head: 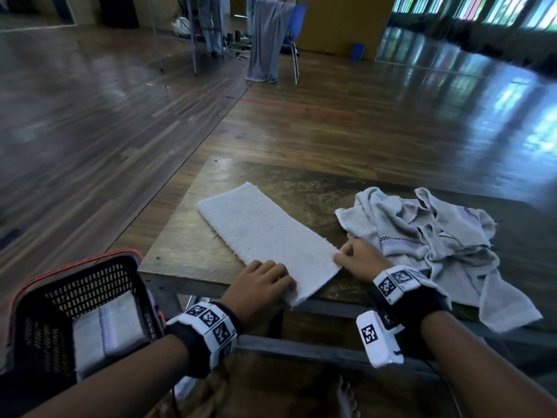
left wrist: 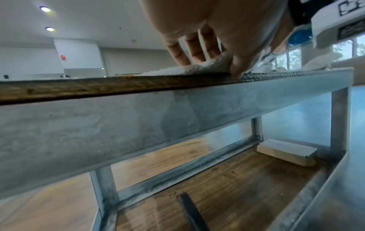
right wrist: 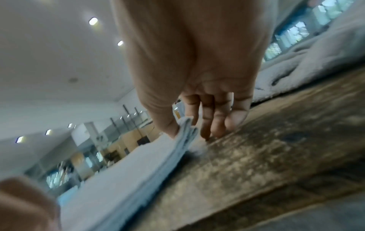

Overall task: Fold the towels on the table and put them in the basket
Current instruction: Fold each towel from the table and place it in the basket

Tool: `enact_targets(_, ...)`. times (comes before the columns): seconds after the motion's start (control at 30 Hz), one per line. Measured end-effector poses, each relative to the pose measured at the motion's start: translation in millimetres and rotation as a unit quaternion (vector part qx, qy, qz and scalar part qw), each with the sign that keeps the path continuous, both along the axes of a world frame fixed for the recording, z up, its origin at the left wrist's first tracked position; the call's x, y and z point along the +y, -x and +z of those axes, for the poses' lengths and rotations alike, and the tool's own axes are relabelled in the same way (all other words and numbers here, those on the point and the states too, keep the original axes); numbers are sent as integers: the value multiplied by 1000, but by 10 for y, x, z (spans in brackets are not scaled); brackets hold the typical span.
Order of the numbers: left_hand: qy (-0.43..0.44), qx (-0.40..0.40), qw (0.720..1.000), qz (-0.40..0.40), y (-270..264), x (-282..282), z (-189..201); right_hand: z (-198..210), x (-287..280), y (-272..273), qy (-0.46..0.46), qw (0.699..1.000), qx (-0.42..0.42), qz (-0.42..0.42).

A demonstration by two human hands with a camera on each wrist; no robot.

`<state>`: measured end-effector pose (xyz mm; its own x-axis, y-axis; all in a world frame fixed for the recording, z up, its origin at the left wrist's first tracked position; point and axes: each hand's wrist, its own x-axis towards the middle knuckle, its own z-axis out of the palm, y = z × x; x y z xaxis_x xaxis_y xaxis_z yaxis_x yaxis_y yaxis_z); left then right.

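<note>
A white towel (head: 262, 230), folded into a long strip, lies slantwise on the wooden table (head: 271, 176). My left hand (head: 265, 282) grips its near left corner at the table's front edge; in the left wrist view the fingers (left wrist: 185, 53) lie on top of the towel (left wrist: 168, 71) and the thumb presses at the edge. My right hand (head: 352, 254) pinches the near right corner; the right wrist view shows the layered corner (right wrist: 185, 125) lifted a little between thumb and fingers. The black basket (head: 90, 267) stands low at the left with a folded towel (head: 105, 324) in it.
A crumpled heap of grey towels (head: 428, 236) lies right of my right hand, one end hanging over the front edge. Under the table top runs a metal frame (left wrist: 138, 125) with a lower shelf holding a white box (left wrist: 286, 153). A chair draped with grey cloth (head: 268, 40) stands far behind.
</note>
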<state>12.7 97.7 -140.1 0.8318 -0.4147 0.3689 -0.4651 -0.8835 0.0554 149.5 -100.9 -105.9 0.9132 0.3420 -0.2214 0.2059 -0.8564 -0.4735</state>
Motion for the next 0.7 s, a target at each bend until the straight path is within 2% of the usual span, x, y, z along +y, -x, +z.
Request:
enact_targets(0.1,85,0,996,-8,102,-97,175,187,-217,94,-104,993,62,-9)
enact_targets(0.2,184,2,983,-9,249,-246,397,396,-505,225,-187,981,51,15)
enact_targets(0.3,319,13,948,-2,353,-365,559,580,-771,357,-243,968,22,57)
enact_targets(0.4,412,12,911,32,378,-386,643,663,-884,373,-302,949,74,60)
enact_targets(0.5,462,27,884,71,333,-294,635,643,-786,294,-283,950,113,70)
enact_targets(0.6,483,53,864,133,226,-136,542,574,-522,175,-225,967,72,91)
enact_targets(0.7,476,74,854,197,64,59,399,442,-165,21,-248,966,50,53)
